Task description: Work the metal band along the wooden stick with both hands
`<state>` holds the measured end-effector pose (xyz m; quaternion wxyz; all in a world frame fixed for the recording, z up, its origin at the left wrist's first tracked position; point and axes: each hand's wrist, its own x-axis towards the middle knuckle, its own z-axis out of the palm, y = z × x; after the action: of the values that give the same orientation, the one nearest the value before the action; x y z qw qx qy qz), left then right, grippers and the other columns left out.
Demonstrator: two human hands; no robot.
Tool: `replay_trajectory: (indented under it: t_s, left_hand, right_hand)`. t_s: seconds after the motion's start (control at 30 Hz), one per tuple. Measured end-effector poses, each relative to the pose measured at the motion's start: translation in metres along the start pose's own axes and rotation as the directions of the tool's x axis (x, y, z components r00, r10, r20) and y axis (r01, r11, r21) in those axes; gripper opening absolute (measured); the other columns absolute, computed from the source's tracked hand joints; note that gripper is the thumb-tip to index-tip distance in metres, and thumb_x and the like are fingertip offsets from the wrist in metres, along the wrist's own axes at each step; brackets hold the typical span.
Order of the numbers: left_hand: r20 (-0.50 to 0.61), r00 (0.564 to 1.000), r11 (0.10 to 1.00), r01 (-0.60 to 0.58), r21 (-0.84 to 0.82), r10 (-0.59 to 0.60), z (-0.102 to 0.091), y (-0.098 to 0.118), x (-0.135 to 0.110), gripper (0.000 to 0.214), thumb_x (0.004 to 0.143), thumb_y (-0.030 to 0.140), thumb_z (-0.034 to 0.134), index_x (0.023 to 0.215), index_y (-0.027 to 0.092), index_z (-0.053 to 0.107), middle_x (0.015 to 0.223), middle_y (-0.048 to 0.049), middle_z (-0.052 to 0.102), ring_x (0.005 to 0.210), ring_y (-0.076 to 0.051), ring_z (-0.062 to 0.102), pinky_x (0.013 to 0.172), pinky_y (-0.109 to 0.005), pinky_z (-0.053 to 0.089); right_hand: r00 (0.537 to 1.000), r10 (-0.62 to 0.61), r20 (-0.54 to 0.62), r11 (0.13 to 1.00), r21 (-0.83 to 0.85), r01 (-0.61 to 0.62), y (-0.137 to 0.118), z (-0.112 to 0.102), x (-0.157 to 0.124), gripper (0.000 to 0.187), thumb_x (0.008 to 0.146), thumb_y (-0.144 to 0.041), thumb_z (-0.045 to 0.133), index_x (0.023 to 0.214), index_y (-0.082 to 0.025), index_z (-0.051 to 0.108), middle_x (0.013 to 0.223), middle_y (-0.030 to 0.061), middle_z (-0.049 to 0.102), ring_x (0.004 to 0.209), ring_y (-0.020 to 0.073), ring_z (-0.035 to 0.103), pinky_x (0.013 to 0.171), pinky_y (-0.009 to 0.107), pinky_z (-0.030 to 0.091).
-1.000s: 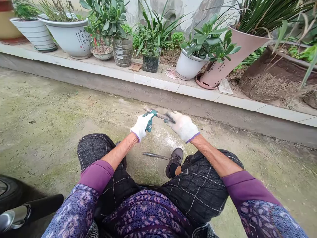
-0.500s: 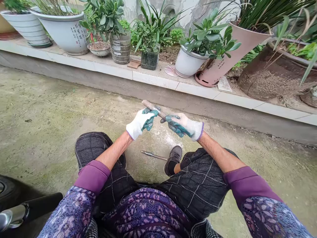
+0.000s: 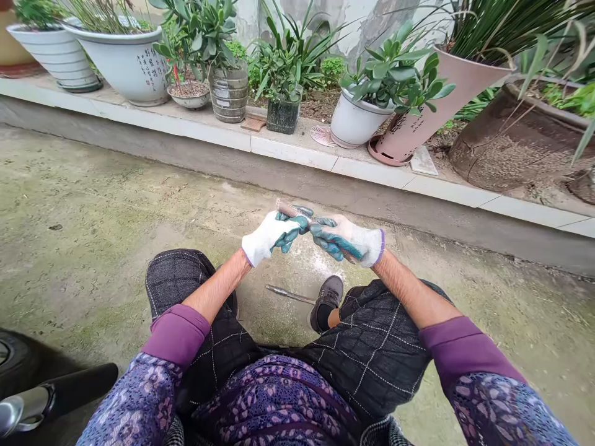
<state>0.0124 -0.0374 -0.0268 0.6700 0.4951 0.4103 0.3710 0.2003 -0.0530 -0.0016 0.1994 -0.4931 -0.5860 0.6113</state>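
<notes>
open concrete [image 3: 116, 204] lies before the planter ledge [image 3: 288, 152]; my left hand [image 3: 272, 237] and right hand [image 3: 346, 240] both pinch 1 metal rod [image 3: 288, 209].

I am reading the left glove [image 3: 272, 238] and right glove [image 3: 348, 240] as matt white knit cloth, with glossy green rubber coating the fingers [image 3: 290, 232]. Between them I am seeing a scuffed, dull metal bar [image 3: 287, 209], while a smoother steel rod [image 3: 290, 294] is lying on rough, mossy concrete [image 3: 93, 204]. Behind, a glazed ceramic pot [image 3: 123, 65] is showing a soft gloss.
</notes>
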Motion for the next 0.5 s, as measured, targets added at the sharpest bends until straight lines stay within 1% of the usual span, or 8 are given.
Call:
replay_trajectory:
  t_s: [0.07,0.13,0.2,0.23,0.3,0.33,0.43,0.5]
  left_hand:
    - [-0.043,0.999,0.998,0.015,0.055,-0.013,0.0,0.0,-0.001,0.024,0.083,0.03,0.066,0.067,0.016,0.055,0.045,0.0052,0.046,0.034,-0.006,0.036,0.035,-0.021,0.033]
    - [-0.101,0.995,0.998,0.022,0.062,-0.016,0.0,-0.002,0.0,0.017,0.085,0.03,0.065,0.081,0.015,0.062,0.058,0.0018,0.058,0.038,-0.006,0.043,0.039,-0.021,0.039]
    - [-0.199,0.98,0.997,0.01,0.072,0.004,-0.002,-0.004,0.002,0.025,0.084,0.031,0.067,0.104,0.017,0.064,0.083,-0.0018,0.068,0.046,-0.006,0.054,0.044,-0.02,0.043]
    - [-0.256,0.967,0.996,0.003,0.084,0.019,-0.003,-0.004,0.003,0.032,0.084,0.031,0.068,0.113,0.02,0.062,0.094,-0.0029,0.07,0.051,-0.007,0.059,0.046,-0.02,0.044]
    - [-0.325,0.945,0.995,0.009,0.097,0.023,-0.003,-0.004,0.005,0.035,0.084,0.032,0.067,0.117,0.021,0.061,0.102,-0.0042,0.069,0.059,-0.008,0.064,0.05,-0.019,0.046]
    - [-0.318,0.948,0.995,0.019,0.093,0.012,-0.003,-0.004,0.006,0.031,0.085,0.033,0.066,0.113,0.02,0.062,0.1,-0.0051,0.069,0.062,-0.009,0.065,0.052,-0.019,0.047]
    - [-0.189,0.981,0.997,0.048,0.067,-0.035,0.004,0.002,0.011,0.021,0.089,0.033,0.06,0.101,0.016,0.063,0.089,-0.0064,0.069,0.065,-0.013,0.067,0.056,-0.023,0.051]
    - [-0.178,0.983,0.996,0.048,0.071,-0.034,0.01,0.007,0.016,0.012,0.088,0.026,0.061,0.093,0.015,0.062,0.08,-0.004,0.068,0.06,-0.012,0.063,0.054,-0.023,0.05]
  right_hand:
    - [1.0,-0.002,0.004,0.999,0.05,0.001,0.001,0.001,-0.001,0.031,0.082,-0.047,0.065,0.095,-0.019,0.061,0.059,-0.0058,0.047,0.039,0.0069,0.037,0.031,0.02,0.033]
    - [0.993,-0.037,-0.113,0.999,0.012,0.039,0.002,0.001,0.003,0.027,0.082,-0.043,0.065,0.089,-0.018,0.06,0.057,-0.0054,0.047,0.039,0.0075,0.04,0.031,0.02,0.036]
    - [0.965,-0.081,-0.249,0.997,-0.012,0.081,0.002,-0.001,0.009,0.022,0.082,-0.038,0.064,0.087,-0.018,0.058,0.058,-0.0048,0.049,0.04,0.0077,0.042,0.031,0.02,0.039]
    - [0.946,-0.104,-0.306,0.994,-0.016,0.104,0.001,-0.002,0.012,0.019,0.081,-0.035,0.064,0.087,-0.018,0.057,0.06,-0.0043,0.05,0.041,0.0076,0.044,0.032,0.02,0.04]
    - [0.914,-0.145,-0.378,0.989,-0.047,0.137,0.0,-0.003,0.017,0.018,0.078,-0.029,0.063,0.091,-0.018,0.057,0.066,-0.003,0.054,0.045,0.0078,0.048,0.034,0.019,0.043]
    - [0.908,-0.158,-0.389,0.987,-0.081,0.137,0.0,-0.002,0.02,0.02,0.078,-0.027,0.062,0.095,-0.018,0.057,0.069,-0.0022,0.056,0.047,0.0084,0.051,0.036,0.019,0.044]
    - [0.907,-0.188,-0.377,0.963,-0.253,0.094,0.0,0.009,0.027,0.029,0.079,-0.025,0.058,0.107,-0.018,0.059,0.077,0.0006,0.061,0.054,0.0115,0.056,0.043,0.022,0.048]
    - [0.902,-0.226,-0.367,0.918,-0.391,0.071,0.001,0.02,0.031,0.03,0.08,-0.025,0.059,0.108,-0.017,0.06,0.083,0.0034,0.065,0.063,0.0148,0.06,0.054,0.026,0.053]
